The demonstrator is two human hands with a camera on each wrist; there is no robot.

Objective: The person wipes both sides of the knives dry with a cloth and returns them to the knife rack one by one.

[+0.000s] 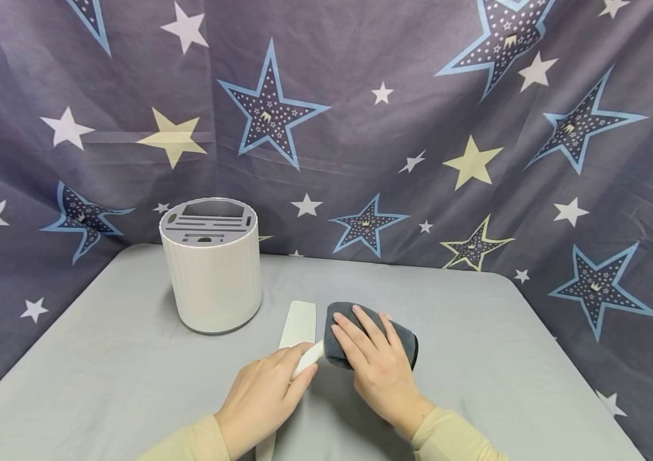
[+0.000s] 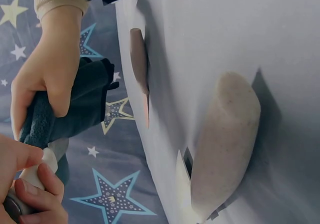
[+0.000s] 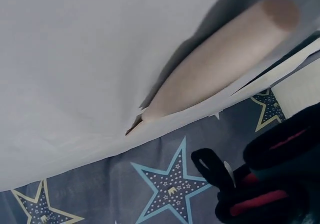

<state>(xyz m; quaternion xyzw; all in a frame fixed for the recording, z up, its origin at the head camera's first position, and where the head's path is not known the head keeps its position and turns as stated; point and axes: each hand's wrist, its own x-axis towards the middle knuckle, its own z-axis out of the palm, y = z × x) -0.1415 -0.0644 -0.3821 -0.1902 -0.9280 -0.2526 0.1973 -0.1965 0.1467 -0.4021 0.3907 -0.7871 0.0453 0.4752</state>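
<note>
In the head view my left hand (image 1: pixel 266 390) grips a white handle (image 1: pixel 308 360), which has a grey end cap in the left wrist view. The handle's other end goes into a folded dark grey cloth (image 1: pixel 340 320), so what it belongs to is hidden. My right hand (image 1: pixel 378 365) clasps the cloth, fingers over its top and thumb on the other side. Beneath my left hand lies a white knife (image 1: pixel 299 323), blade pointing away. Another knife with a beige handle (image 3: pixel 225 62) lies on the table below my right hand; the head view hides it.
A white ribbed knife block (image 1: pixel 211 282) with a grey slotted top stands at the back left of the grey-covered table (image 1: pixel 505 384). A star-patterned curtain (image 1: pixel 349 128) hangs behind the table. The cloth has a dark loop (image 3: pixel 212 166) on its edge.
</note>
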